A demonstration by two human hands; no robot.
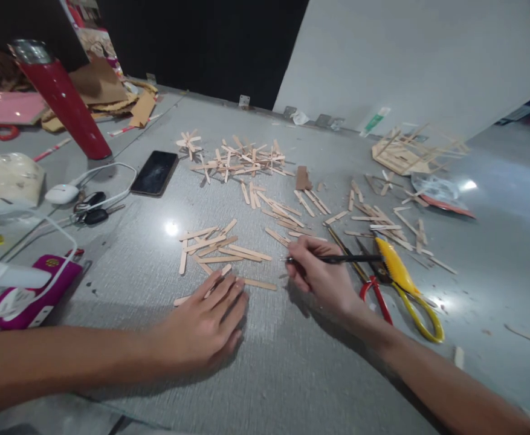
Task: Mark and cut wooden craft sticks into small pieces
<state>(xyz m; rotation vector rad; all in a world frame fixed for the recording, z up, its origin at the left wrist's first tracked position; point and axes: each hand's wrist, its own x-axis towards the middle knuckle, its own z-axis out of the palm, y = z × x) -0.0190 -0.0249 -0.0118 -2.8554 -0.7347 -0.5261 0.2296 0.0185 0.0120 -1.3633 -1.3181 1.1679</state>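
The left hand (210, 320) lies palm down, fingers close together, over sticks (260, 284) on the table (265, 368), and whether it grips one cannot be told; the right hand (321, 272) pinches a pen (339, 258), tip just beside them. Work looks partway: a frame (400, 160) stands assembled at far right, while many loose sticks seem not yet joined.

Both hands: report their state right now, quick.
Left hand: palm down over wooden sticks; whether it grips one cannot be told.
Right hand: closed, holding a black pen-like tool.
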